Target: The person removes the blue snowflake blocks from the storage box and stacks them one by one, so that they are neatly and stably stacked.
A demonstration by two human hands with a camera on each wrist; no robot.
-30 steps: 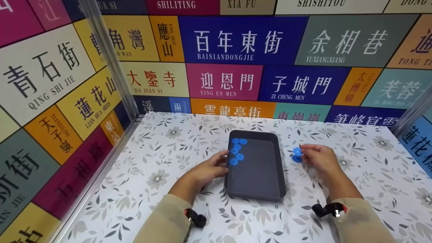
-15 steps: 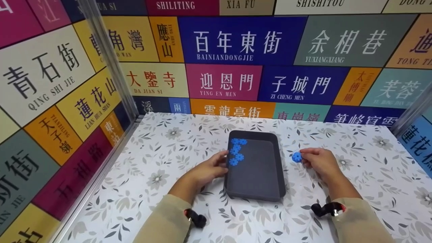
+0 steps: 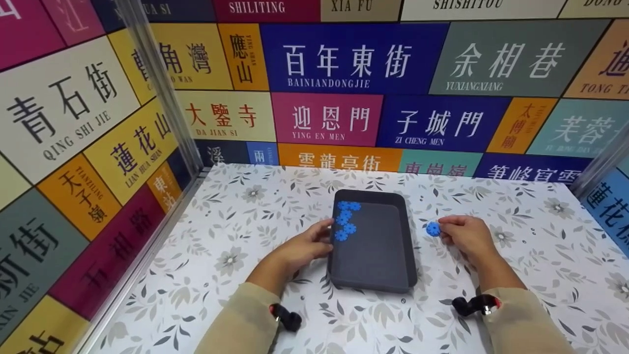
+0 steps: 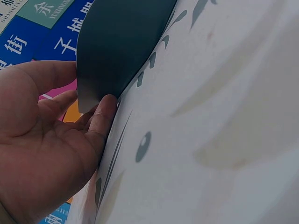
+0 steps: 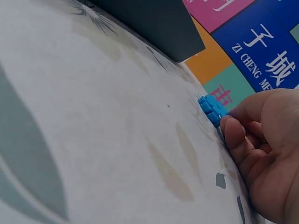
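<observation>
Right hand (image 3: 467,236) pinches blue flower-shaped piece (image 3: 433,229), on or just above patterned desk (image 3: 236,314), right of dark tray (image 3: 372,290) and apart from it; single or stacked, cannot tell. Left hand (image 3: 300,250), fingers loosely extended, touches tray's left wall, apparently steadying it. More blue pieces (image 3: 349,229) lie inside tray, along left wall, toward far end. Step in hand, seemingly: securing grip on piece. Next move likely calls for firm pinch and clean lift, high enough to clear rim if crossing tray.
</observation>
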